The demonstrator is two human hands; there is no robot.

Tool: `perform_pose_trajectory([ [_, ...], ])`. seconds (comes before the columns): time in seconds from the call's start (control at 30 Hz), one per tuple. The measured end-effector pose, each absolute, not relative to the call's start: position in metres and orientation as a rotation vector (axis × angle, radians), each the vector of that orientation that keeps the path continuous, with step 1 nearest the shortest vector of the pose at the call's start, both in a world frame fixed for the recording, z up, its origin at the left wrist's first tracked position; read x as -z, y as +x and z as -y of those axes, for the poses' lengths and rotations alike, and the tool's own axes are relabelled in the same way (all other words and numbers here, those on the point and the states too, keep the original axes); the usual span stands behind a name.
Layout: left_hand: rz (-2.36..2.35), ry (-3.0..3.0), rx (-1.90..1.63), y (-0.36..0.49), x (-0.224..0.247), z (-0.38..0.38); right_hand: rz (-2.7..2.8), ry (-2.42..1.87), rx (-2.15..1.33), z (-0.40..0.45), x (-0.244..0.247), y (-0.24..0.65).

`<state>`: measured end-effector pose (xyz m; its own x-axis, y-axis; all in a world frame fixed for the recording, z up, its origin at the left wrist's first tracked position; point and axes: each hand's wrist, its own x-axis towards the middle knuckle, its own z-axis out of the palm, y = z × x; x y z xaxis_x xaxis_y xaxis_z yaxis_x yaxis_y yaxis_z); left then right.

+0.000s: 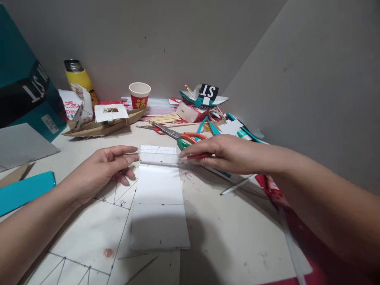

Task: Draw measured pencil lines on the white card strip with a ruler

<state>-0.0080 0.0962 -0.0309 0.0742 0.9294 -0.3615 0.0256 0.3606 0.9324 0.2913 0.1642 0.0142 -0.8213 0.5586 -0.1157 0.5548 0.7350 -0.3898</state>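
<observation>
Now working over the white paper (157, 186), running lengthwise from near to far at the middle of the pale surface (237, 237) and overlapping the line-drawn sheet (86, 229) on the near left. Gripping a pencil (197, 156) in the right hand (213, 150), aiming its tip at the paper's far right edge. Holding the left hand (103, 166) half open at the far left edge, bringing fingertips up to the end of a clear strip (158, 158), apparently a ruler, without showing whether pinching or merely touching. Seeing the scissors (178, 135) lying just beyond, on the far side. Probably handling very light here, limp across the creases, sliding at a nudge and denting easily. Best taking hold lightly by the left and right edges, pressing flat, never squeezing mid-panel.
</observation>
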Motion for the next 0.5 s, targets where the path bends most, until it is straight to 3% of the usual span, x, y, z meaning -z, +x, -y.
perform_pose_trajectory([
  [0.2, -1.385, 1.179, -1.002, -0.002, 0.016, -0.09, 2.743, -0.988, -0.842, -0.134, -0.031, 0.313],
  [0.5, -1.21, 1.564, -0.6, 0.014, -0.001, -0.057, 2.879, -0.827, -0.757, -0.091, -0.042, 0.32],
])
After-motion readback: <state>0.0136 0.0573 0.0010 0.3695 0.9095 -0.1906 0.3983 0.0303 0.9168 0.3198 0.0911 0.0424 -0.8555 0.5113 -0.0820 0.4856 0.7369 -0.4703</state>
